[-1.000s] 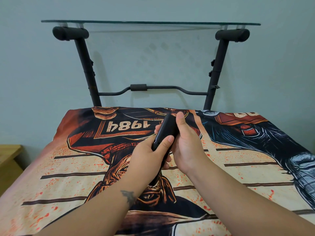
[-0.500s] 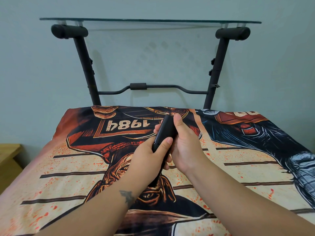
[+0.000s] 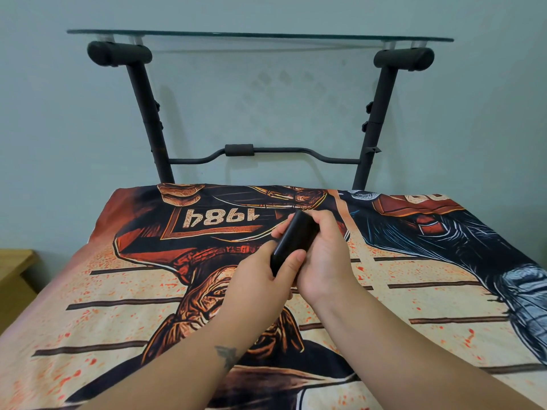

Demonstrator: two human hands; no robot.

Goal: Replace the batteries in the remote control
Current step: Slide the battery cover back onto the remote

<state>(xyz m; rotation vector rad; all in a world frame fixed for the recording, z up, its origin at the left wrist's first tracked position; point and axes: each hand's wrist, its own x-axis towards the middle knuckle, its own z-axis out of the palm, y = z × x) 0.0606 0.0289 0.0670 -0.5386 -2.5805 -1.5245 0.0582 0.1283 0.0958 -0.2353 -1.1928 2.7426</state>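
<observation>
A black remote control (image 3: 291, 239) is held in both hands above the bed, its plain back facing up and its far end pointing away from me. My left hand (image 3: 254, 287) wraps the near end, with the thumb pressed on the back near a seam. My right hand (image 3: 324, 261) cups the far half from the right, its fingers curled over the top end. The remote's button side and lower end are hidden by my hands. No batteries are in view.
A bed with a printed cover (image 3: 118, 306) bearing "1984" fills the area below my hands. Behind it stands a black metal stand (image 3: 149, 119) with a glass shelf (image 3: 260, 35) against the wall. A wooden bedside table (image 3: 13, 273) sits at the left.
My hands and the remote have stayed almost in place. The right thumb has curled over the remote's far end, and the left thumb has shifted slightly on the back.
</observation>
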